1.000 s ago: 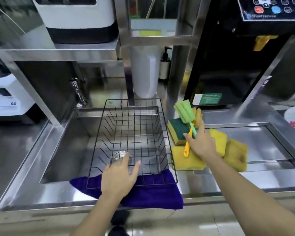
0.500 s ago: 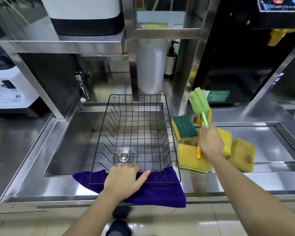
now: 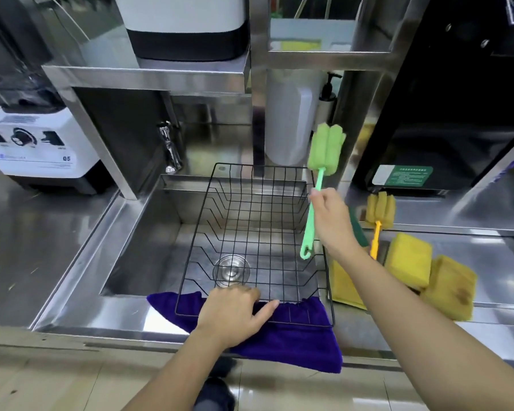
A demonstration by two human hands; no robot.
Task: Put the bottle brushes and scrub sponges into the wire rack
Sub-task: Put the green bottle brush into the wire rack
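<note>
A black wire rack (image 3: 254,221) sits over the steel sink, with nothing in it. My left hand (image 3: 235,314) presses on the rack's near rim, fingers curled over the wire. My right hand (image 3: 331,219) grips the handle of a green bottle brush (image 3: 325,151), held nearly upright over the rack's right edge, sponge head up. A yellow bottle brush (image 3: 379,210) with an orange handle lies on the counter to the right. Yellow scrub sponges (image 3: 408,259) lie beside it, another (image 3: 448,287) nearer me, and one is partly hidden under my right forearm.
A purple cloth (image 3: 297,342) lies under the rack's front edge. The sink's drain (image 3: 231,269) shows through the wires. A tap (image 3: 169,149) stands at the back left, a white blender base (image 3: 39,146) far left, a white jug (image 3: 288,117) behind the rack.
My right hand lifted the green brush off the sponge pile and carried it left over the rack's right edge. The yellow brush stayed on the counter. My left hand stayed on the rack's rim.
</note>
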